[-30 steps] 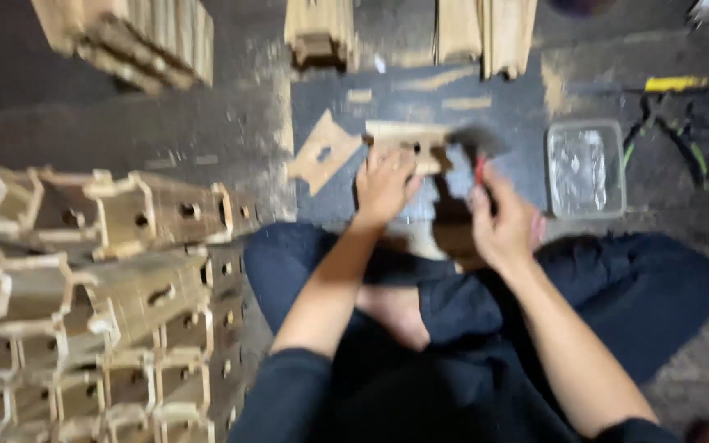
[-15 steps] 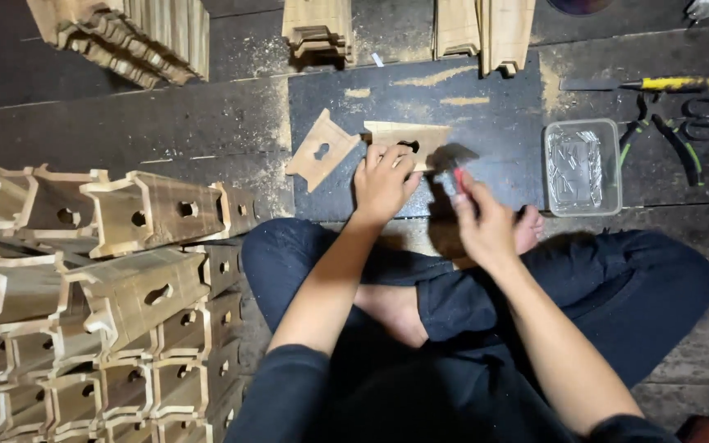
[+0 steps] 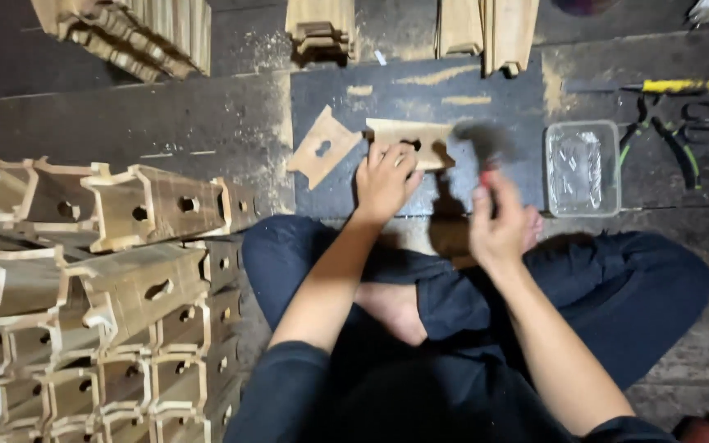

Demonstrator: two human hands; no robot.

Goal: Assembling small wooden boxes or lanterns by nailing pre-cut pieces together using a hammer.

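Pressing down with spread fingers, the left hand [image 3: 385, 179] pins a flat wooden piece [image 3: 410, 141] with a cut-out hole against a dark mat [image 3: 420, 98] on the floor. The right hand [image 3: 498, 230] is closed in a fist around the handle of a hammer [image 3: 486, 143], whose blurred head hangs just beyond the wooden piece's right end. That piece lies at twelve o'clock from the left hand, its long axis running from nine to three o'clock; the left hand touches it, while the right hand sits off at about four o'clock from it, apart from the wood. A second flat cut-out piece [image 3: 322, 146] lies tilted just beside it at nine o'clock. At three o'clock from the hammer stands a clear plastic tray [image 3: 582, 168], and past it pliers [image 3: 666, 139] and a yellow-handled screwdriver [image 3: 658, 85]. The person sits cross-legged in dark trousers [image 3: 617, 287]. Stacks of finished wooden boxes [image 3: 125, 246] with round holes fill the floor at nine o'clock, and more wooden parts [image 3: 486, 25] stand at twelve o'clock.
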